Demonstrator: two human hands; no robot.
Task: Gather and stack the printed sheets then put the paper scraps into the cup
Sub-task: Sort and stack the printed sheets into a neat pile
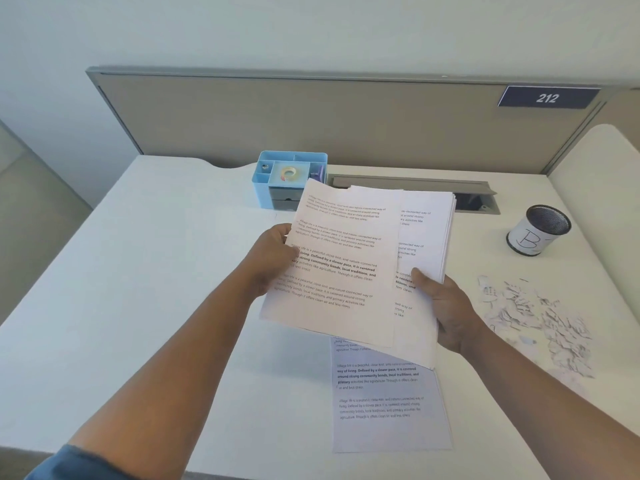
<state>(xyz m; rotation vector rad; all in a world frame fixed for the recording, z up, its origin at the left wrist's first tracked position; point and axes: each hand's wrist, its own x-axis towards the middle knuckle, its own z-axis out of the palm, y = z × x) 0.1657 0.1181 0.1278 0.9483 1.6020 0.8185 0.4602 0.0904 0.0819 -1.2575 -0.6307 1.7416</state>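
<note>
Both hands, left (273, 258) and right (446, 306), pinch printed sheets (339, 265) above the tabletop (156, 271), hiding part of another sheet (384, 403); scraps (540, 320) lie near the cup (538, 233), beside a blue organizer (273, 188).

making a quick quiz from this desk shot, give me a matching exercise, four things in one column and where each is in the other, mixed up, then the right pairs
Things
1. top sheet
2. cup
3. paper scraps
4. roll of tape

Places
A. inside the blue organiser at the back of the desk
B. loose on the desk, nearer than the cup, on the right
C. pinched at its edge by the left hand
D. standing upright at the far right of the desk

The right hand holds the rest of the stack.

Pairs: 1-C, 2-D, 3-B, 4-A
</note>
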